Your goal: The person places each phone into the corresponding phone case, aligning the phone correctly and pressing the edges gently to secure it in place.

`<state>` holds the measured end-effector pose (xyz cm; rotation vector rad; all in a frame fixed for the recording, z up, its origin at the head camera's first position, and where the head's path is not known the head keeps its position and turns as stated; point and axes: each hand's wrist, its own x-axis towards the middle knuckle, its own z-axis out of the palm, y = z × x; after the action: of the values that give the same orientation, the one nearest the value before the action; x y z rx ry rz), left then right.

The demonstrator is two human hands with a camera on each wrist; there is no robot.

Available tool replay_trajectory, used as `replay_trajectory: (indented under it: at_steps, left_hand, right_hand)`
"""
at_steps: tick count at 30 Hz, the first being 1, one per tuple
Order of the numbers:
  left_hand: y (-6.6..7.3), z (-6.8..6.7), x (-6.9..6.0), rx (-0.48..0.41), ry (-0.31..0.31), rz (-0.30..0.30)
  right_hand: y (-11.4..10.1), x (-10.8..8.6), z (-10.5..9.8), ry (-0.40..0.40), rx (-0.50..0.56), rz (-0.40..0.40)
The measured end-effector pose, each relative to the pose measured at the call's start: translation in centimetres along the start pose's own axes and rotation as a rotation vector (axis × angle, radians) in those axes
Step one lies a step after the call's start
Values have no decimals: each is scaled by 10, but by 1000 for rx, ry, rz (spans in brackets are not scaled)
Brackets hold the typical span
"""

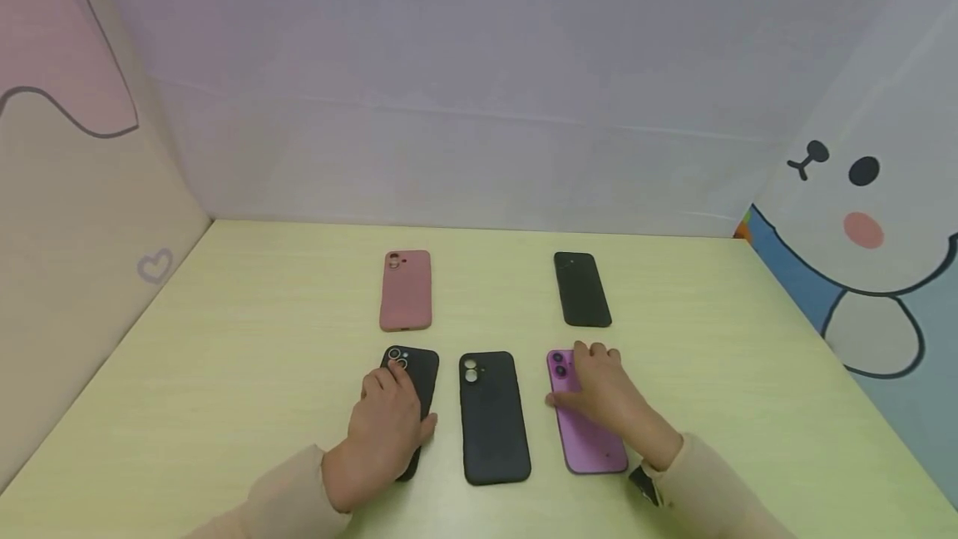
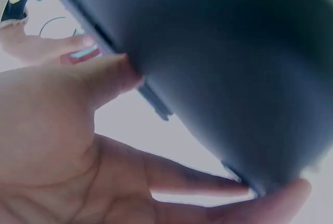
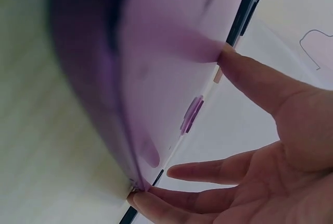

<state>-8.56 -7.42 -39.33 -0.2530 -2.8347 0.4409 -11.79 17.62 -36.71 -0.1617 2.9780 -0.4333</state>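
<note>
My left hand point(image 1: 384, 425) lies over a dark phone point(image 1: 425, 368) at the front, camera lenses toward the far end. In the left wrist view its thumb point(image 2: 117, 75) presses one long edge of the dark phone point(image 2: 218, 78) and fingertips touch the end. To the right, my right hand point(image 1: 608, 393) holds a purple phone point(image 1: 591, 443) by its edges. The right wrist view shows the thumb point(image 3: 250, 73) on one side of the purple phone point(image 3: 171, 78) and fingertips at a corner. Between the hands lies a black phone case point(image 1: 494, 422) with round camera holes.
Farther back on the pale table point(image 1: 262, 339) lie a pink phone case point(image 1: 407, 294) on the left and a black phone point(image 1: 582, 289) on the right. White cloth point(image 1: 464, 165) hangs behind; a cartoon-printed panel point(image 1: 898, 289) stands at the right. A dark strap point(image 1: 644, 485) shows under the right wrist.
</note>
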Motion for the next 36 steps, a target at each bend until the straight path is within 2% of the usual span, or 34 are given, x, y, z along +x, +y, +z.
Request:
replay_trajectory:
  at_steps: [3, 6, 9, 11, 13, 19, 21, 25, 27, 32, 36]
  left_hand:
    - [-7, -7, 4, -33, -22, 23]
    - [-17, -15, 14, -193, -122, 31]
    - [-26, -19, 26, -369, -227, 10]
    - [-32, -19, 36, -432, -273, -5]
    - [-37, -19, 45, -466, -284, -27]
    - [-48, -14, 74, -511, -270, -34]
    - [-49, -11, 85, -529, -304, -44]
    - [-46, -6, 111, -602, -427, -161]
    - [-44, -2, 123, -619, -465, -212]
    - [-39, 6, 142, -607, -493, -210]
    - [-37, 12, 149, -591, -524, -218]
  right_hand:
    - [-1, 0, 0, -1, 2, 5]
    - [0, 1, 0, -1, 9, 11]
    - [0, 2, -1, -3, 14, 14]
    - [1, 4, -1, -8, 20, 19]
    - [1, 5, -2, -14, 29, 27]
    - [3, 8, -3, -21, 52, 47]
    - [4, 8, -3, -21, 66, 53]
    - [5, 9, -3, -16, 96, 56]
    - [6, 9, -3, -17, 105, 56]
    - [7, 11, -3, -18, 105, 61]
    - [8, 12, -3, -20, 107, 69]
